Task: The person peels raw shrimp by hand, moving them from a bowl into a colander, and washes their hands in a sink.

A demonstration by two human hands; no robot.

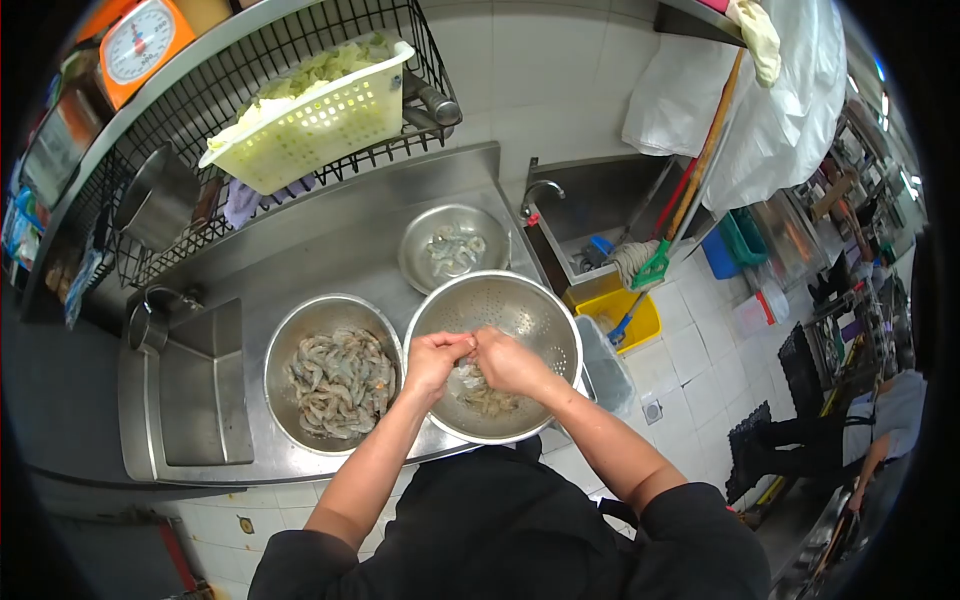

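Both hands meet above a large metal colander, which has shrimp shells at its bottom. My left hand and my right hand are closed, fingertips pressed together; what they pinch is too small to make out. Left of the colander, a steel bowl holds a heap of unpeeled grey shrimp. Behind the colander, a smaller steel bowl contains several peeled-looking shrimp.
A steel sink lies at the left. Above the counter, a wire rack carries a pale basket of cut greens. A second sink, mop handles and a yellow bin stand right. Another person is at far right.
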